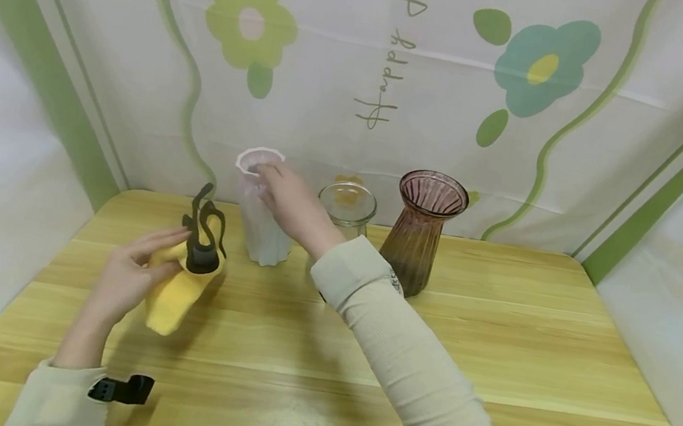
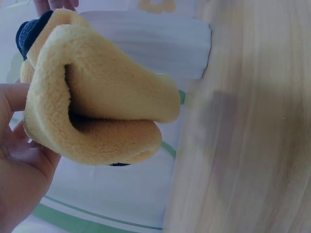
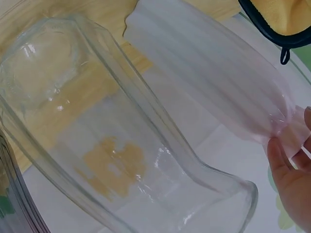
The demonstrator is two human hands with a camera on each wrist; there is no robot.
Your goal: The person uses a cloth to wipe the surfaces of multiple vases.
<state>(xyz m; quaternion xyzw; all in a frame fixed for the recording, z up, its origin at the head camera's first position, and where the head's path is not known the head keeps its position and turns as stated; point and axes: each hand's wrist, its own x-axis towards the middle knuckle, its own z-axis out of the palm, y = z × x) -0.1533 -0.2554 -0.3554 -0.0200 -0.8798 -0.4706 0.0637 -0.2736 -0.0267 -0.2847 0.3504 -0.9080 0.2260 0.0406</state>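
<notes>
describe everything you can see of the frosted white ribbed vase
The frosted white ribbed vase looks like translucent glass with a faint pink tint, fluted sides, a narrowed neck and a wavy rim. It stands upright on the wooden table near the back, left of the clear glass vase. The right hand grips it at the neck and rim.

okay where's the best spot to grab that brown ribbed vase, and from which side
Probably the narrow neck of the brown ribbed vase, just under its flared rim, from the open right side: the flare would stop a grip sliding up, while the clear glass vase and a sleeve crowd the left.
</notes>
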